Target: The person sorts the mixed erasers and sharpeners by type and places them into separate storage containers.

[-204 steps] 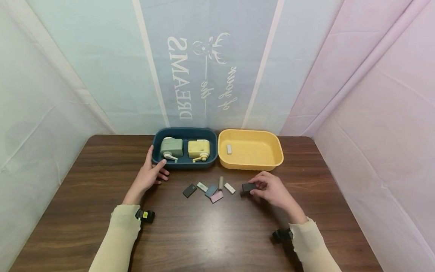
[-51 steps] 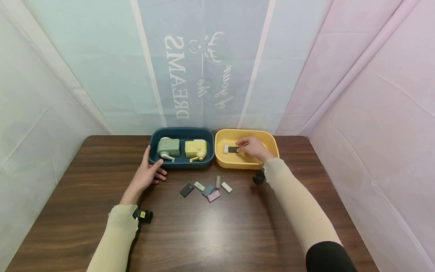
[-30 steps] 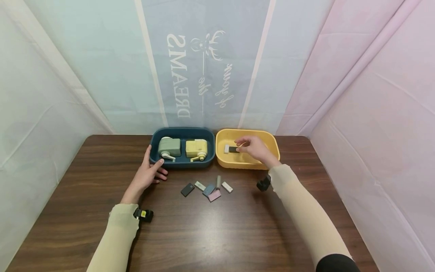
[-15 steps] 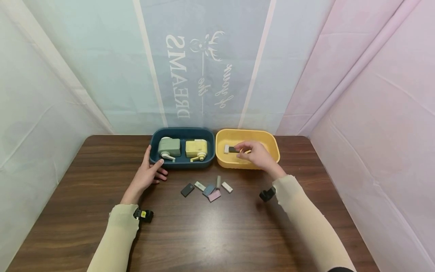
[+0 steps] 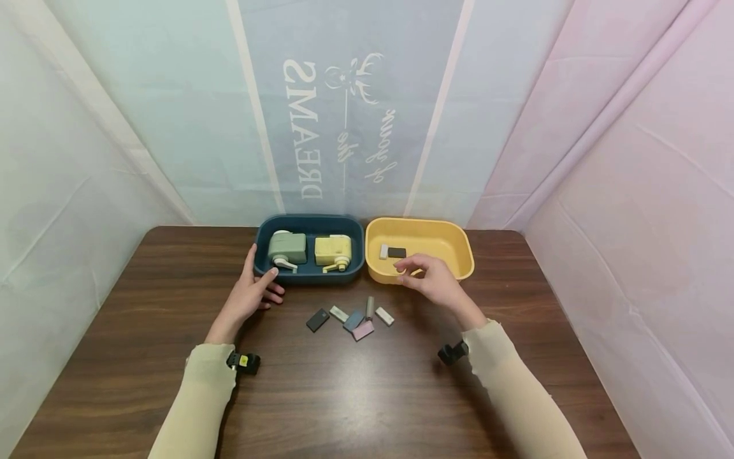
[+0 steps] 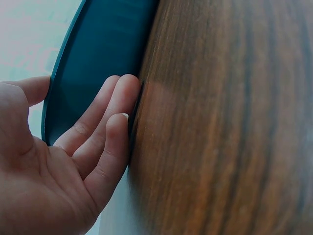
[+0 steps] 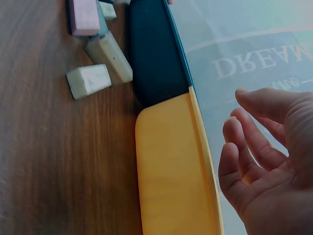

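Observation:
My left hand [image 5: 248, 293] rests against the left front corner of a dark blue bin [image 5: 321, 278]. In the left wrist view its fingers [image 6: 117, 98] lie along the bin's outer wall, thumb at the rim. Inside stand a green box-shaped device [image 5: 288, 246] and a yellow one [image 5: 332, 250], each with a crank like a desk pencil sharpener. Over the front rim of a yellow bin [image 5: 441, 248] hovers my right hand [image 5: 437, 284], fingers loosely bent and holding nothing. A small white block [image 5: 383, 252] and a black block [image 5: 397, 252] lie side by side in that bin.
Several small blocks lie on the wooden table [image 5: 355, 395] before the bins: black [image 5: 317, 320], pale green [image 5: 339, 313], blue [image 5: 353, 320], pink [image 5: 363, 330], grey-brown [image 5: 369, 307], white [image 5: 385, 316]. Fabric walls [image 5: 367, 159] enclose the table's back and sides.
The black block came from the table into the yellow bin beside the white one. My right hand let go of it and drew back toward the front rim. The left hand stayed in place.

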A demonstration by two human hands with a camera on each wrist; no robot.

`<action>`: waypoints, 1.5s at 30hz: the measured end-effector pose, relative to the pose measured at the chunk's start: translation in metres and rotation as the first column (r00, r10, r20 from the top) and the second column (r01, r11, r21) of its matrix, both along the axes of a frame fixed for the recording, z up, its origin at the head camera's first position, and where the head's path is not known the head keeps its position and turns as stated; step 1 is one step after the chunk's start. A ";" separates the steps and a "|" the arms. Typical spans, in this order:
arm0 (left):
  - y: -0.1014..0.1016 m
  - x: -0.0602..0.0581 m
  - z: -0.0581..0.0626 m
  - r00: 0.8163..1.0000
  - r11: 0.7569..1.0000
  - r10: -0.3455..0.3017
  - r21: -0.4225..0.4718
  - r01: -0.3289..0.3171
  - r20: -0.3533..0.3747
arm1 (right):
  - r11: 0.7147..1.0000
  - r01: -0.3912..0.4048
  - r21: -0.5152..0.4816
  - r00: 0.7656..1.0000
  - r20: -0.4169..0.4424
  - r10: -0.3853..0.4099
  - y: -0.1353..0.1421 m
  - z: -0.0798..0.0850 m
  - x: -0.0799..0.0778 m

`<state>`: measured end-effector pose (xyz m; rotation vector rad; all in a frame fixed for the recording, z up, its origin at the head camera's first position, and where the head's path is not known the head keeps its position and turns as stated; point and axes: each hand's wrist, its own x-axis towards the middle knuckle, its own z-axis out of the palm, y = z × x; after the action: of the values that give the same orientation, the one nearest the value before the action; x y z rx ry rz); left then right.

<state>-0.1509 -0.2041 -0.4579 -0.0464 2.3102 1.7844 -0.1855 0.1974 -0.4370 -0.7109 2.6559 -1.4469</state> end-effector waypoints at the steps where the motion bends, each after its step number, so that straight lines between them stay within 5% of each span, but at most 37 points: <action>1: 0.000 0.000 0.000 1.000 1.000 -0.001 -0.001 0.001 -0.001 | 1.000 -0.002 -0.005 1.000 -0.007 0.002 0.000 -0.001 0.002; 17: -0.001 -0.004 0.000 1.000 1.000 0.005 0.023 -0.005 0.015 | 0.998 -0.057 0.020 0.998 0.039 0.056 0.000 -0.022 0.030; 35: -0.003 -0.004 -0.001 1.000 1.000 0.004 0.026 -0.004 0.004 | 0.983 -0.104 0.153 0.994 0.044 0.099 0.000 -0.057 0.036; 45: -0.002 -0.004 -0.004 1.000 1.000 0.004 0.020 -0.004 0.000 | 0.965 -0.130 0.226 0.990 0.075 0.116 -0.002 -0.061 0.037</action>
<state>-0.1545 -0.2059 -0.4619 -0.0478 2.2938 1.8094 -0.1481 0.1956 -0.4980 -0.7802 2.6213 -1.0896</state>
